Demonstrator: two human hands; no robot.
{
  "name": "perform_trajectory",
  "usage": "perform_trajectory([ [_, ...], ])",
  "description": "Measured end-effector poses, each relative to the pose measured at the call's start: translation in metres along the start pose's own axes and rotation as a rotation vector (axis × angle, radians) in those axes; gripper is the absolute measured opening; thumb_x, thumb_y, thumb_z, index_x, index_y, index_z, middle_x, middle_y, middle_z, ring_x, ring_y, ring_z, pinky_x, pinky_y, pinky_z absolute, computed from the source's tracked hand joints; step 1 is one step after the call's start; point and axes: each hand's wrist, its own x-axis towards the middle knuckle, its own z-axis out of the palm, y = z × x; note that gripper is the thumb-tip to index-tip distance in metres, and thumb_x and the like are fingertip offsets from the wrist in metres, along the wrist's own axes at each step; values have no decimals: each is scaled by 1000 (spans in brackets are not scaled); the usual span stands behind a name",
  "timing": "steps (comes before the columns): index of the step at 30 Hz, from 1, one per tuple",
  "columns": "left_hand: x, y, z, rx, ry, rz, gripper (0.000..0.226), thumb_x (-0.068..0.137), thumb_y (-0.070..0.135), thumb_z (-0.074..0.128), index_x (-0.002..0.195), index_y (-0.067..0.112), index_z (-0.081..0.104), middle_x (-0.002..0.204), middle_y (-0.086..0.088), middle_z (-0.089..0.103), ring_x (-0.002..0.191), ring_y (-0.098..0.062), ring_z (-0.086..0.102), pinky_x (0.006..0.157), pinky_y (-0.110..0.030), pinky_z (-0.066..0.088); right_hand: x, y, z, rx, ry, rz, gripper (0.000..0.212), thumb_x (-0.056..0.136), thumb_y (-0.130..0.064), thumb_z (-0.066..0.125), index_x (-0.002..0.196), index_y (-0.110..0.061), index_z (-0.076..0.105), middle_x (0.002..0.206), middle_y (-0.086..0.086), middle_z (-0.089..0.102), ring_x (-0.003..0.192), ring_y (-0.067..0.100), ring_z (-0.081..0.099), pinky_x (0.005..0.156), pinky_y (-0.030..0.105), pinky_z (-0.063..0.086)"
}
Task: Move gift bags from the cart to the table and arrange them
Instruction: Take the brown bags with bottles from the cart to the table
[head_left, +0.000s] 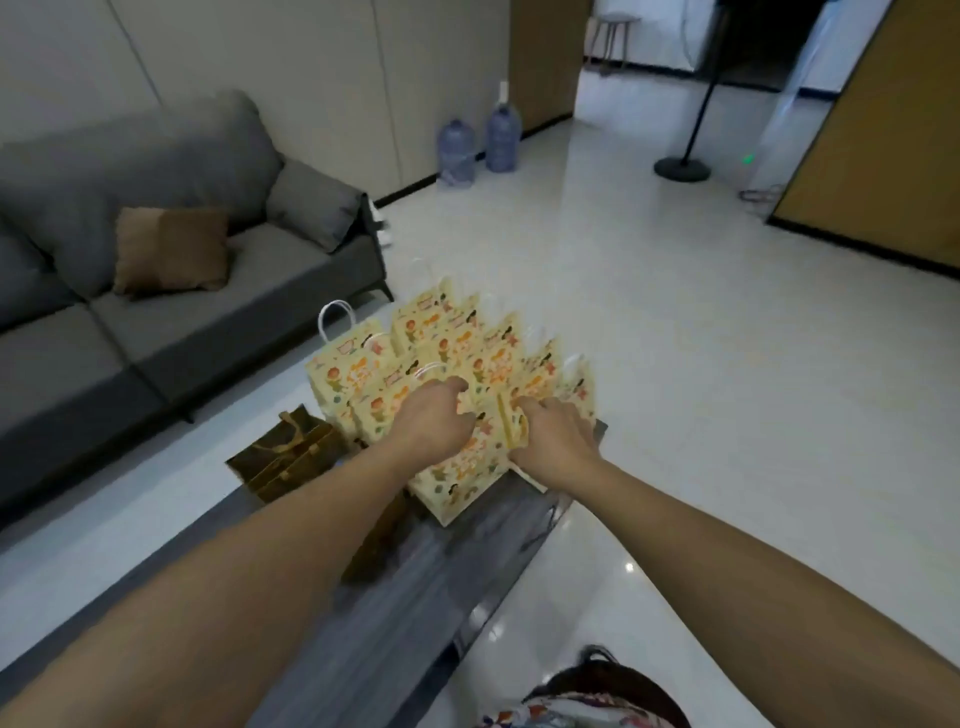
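Head view, one frame, somewhat blurred. Item: nearest gift bag (457, 478), cream paper with cartoon print, standing on the grey table (415, 597) at the near end of a cluster. Left hand (434, 421) lies over its top left edge, fingers curled down onto the rim; whether they pinch the paper or only press it cannot be told. Right hand (553, 441) is at the bag's right side, fingers curled round the upper right edge, gripping it. Both forearms reach in from the bottom corners, the bag between the two hands.

Item: further gift bags (441, 338), same print, white cord handles, packed in rows just beyond the hands, touching one another and the held bag, at the table's far end.

Item: brown bags (283, 457), dark with gold pattern, standing on the table's left edge, just beside the cream cluster.

Surroundings: grey sofa (156, 260) with a tan cushion (171, 249), left of the table; two water jugs (478, 145) against the far wall; black floor stand (683, 166) further right; glossy white floor (675, 338).
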Motion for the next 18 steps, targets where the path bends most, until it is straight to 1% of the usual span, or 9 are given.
perform_trajectory([
  [1, 3, 24, 6, 23, -14, 62, 54, 99, 32, 55, 149, 17, 43, 150, -10, 46, 136, -29, 44, 105, -35, 41, -9, 21, -9, 19, 25, 44, 71, 86, -38, 67, 149, -25, 37, 135, 10, 49, 127, 35, 45, 99, 44, 42],
  [4, 14, 103, 32, 108, -50, 245, 53, 99, 31, 55, 148, 15, 45, 148, -13, 48, 133, -30, 47, 103, -34, 41, -39, 95, -32, 80, 102, 178, 61, 85, -41, 65, 140, -24, 44, 126, 10, 54, 121, 35, 51, 93, 43, 46],
  [7, 23, 191, 71, 195, -94, 412, 54, 98, 32, 56, 148, 16, 45, 144, -13, 51, 129, -31, 50, 104, -37, 42, -76, 179, -51, 129, 161, 331, 63, 89, -39, 64, 145, -21, 41, 134, 10, 52, 126, 33, 47, 101, 44, 44],
  [9, 25, 254, 101, 230, -133, 507, 56, 97, 37, 56, 149, 18, 44, 147, -11, 48, 133, -31, 47, 107, -39, 41, -102, 239, -61, 154, 208, 431, 65, 91, -40, 64, 148, -21, 38, 139, 10, 50, 129, 32, 44, 103, 44, 41],
  [14, 11, 416, 189, 280, -241, 728, 64, 95, 54, 56, 149, 23, 43, 153, -4, 44, 139, -24, 40, 110, -42, 41, -177, 392, -82, 254, 311, 663, 69, 94, -41, 62, 153, -23, 32, 144, 7, 47, 134, 30, 40, 105, 43, 35],
  [18, -6, 530, 261, 386, -316, 907, 68, 93, 61, 52, 150, 25, 41, 155, -2, 41, 141, -25, 37, 111, -45, 38, -245, 496, -88, 323, 364, 850, 72, 94, -48, 60, 155, -24, 30, 147, 7, 44, 137, 30, 37, 107, 43, 34],
])
